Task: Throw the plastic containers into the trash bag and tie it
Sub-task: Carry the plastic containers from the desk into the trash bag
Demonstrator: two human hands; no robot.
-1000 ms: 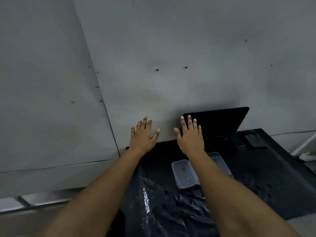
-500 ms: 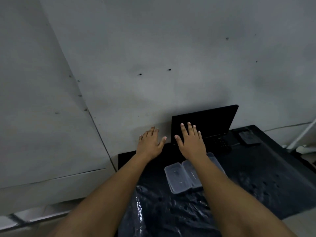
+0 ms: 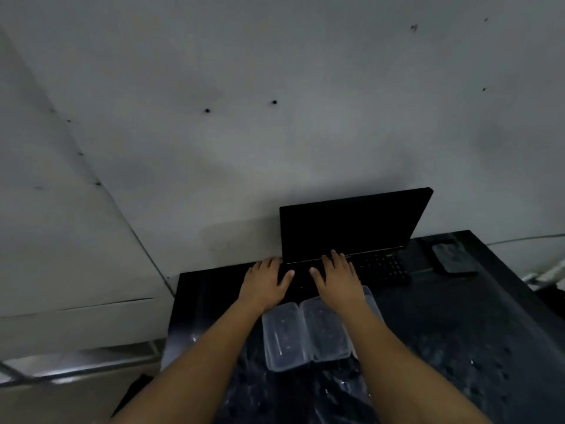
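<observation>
Between flat hands [image 3: 301, 286], ribbed clear plastic containers [image 3: 305, 332]

The laptop [image 3: 351, 234] stood at the far edge of the table [image 3: 489, 316], against the wall [image 3: 275, 133]. The plastic containers [image 3: 305, 332] lay side by side near of it, on the trash bag [image 3: 305, 393]. A phone [image 3: 452, 258] lay right of the laptop.
</observation>
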